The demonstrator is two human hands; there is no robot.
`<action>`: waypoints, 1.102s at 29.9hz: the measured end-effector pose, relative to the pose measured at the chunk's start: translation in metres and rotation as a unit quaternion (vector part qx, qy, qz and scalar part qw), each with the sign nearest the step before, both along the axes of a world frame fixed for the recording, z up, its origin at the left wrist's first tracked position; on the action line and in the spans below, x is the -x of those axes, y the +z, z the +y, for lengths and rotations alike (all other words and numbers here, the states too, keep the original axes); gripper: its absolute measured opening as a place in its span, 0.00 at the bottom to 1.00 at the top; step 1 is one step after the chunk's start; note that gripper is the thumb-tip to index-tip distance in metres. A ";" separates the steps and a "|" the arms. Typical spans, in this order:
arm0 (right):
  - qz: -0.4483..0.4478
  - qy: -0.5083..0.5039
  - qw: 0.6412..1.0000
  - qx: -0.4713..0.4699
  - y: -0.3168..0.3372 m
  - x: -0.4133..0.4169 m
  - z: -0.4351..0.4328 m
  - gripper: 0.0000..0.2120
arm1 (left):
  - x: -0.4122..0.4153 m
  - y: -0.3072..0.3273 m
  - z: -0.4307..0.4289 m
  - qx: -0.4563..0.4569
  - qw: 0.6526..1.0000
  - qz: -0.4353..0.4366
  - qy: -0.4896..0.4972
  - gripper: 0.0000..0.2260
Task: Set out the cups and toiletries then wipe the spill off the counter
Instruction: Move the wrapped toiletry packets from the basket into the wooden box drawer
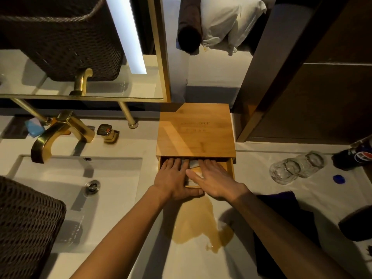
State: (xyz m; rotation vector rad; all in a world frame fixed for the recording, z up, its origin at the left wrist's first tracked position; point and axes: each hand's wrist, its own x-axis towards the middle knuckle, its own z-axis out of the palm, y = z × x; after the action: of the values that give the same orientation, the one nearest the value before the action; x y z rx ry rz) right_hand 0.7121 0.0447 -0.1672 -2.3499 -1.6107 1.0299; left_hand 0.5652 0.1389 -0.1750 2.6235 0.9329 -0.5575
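Head view: both hands (pixel 174 179) flat in drawer (pixel 230 168)

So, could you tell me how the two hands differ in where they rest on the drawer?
The left hand covers the drawer's left half, thumb hooked over its front edge. The right hand lies flat on the right half, thumb across the packets. Both are open, palms down, with fingers reaching under the box.

Left hand (pixel 174 177): palm down, fingers spread flat and pointing forward, thumb tucked low toward the body.
Right hand (pixel 213 178): palm down, fingers splayed, just beside the left.
Arms: both bare, extended forward, converging.
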 end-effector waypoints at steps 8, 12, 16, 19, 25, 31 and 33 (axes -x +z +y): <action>-0.032 0.021 0.999 0.006 -0.023 0.013 -0.031 0.52 | 0.033 0.013 -0.049 -0.006 0.999 -0.028 -0.015 0.41; -0.038 0.017 0.998 0.043 -0.034 0.015 -0.032 0.55 | 0.027 0.013 -0.038 0.034 0.999 0.017 -0.014 0.42; 0.004 0.013 0.998 0.064 -0.023 0.006 -0.017 0.55 | 0.010 0.012 -0.017 0.072 0.995 0.068 -0.006 0.45; 0.006 0.025 0.998 0.057 -0.011 0.004 -0.014 0.54 | 0.007 0.009 -0.013 0.064 0.996 0.064 0.013 0.46; -0.041 -0.003 0.994 -0.105 0.006 0.003 -0.020 0.41 | 0.009 0.009 -0.017 -0.023 0.999 -0.048 -0.012 0.44; -0.053 0.017 0.988 -0.145 0.007 -0.002 -0.018 0.33 | 0.002 0.007 -0.009 -0.044 0.998 -0.039 -0.033 0.46; -0.038 0.001 0.979 -0.201 0.005 0.002 -0.020 0.29 | 0.006 0.003 -0.013 -0.055 0.995 -0.078 -0.038 0.41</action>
State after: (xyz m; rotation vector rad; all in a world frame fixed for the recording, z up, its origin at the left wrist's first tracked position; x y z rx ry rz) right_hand 0.7106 0.0244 -0.1618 -2.1339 -1.6599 0.5503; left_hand 0.5595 0.1262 -0.1716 2.7643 0.8406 -0.3196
